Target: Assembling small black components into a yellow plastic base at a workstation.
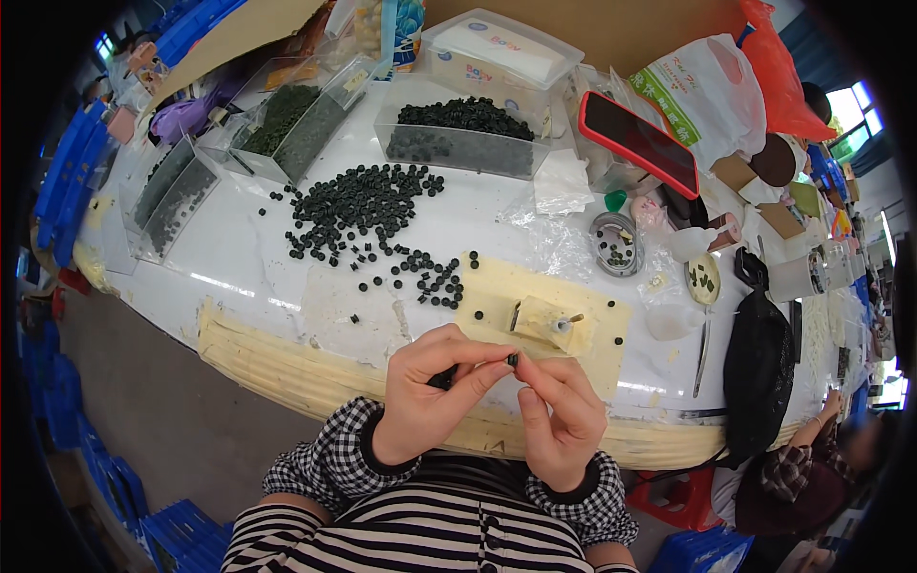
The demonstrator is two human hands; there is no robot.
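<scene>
Along the worktop's far edge you see clear bins of dark pellets, a red-cased phone toward the right corner, and a black pouch at its right edge.

White table carries loose black pellets and clear bins.

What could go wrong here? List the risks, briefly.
1. The small dark part is pinched only at the fingertips of the left hand and right hand, over the table edge; it might slip to the floor.
2. The loose pile of dark parts lies unboxed; a sleeve could scatter it.
</scene>
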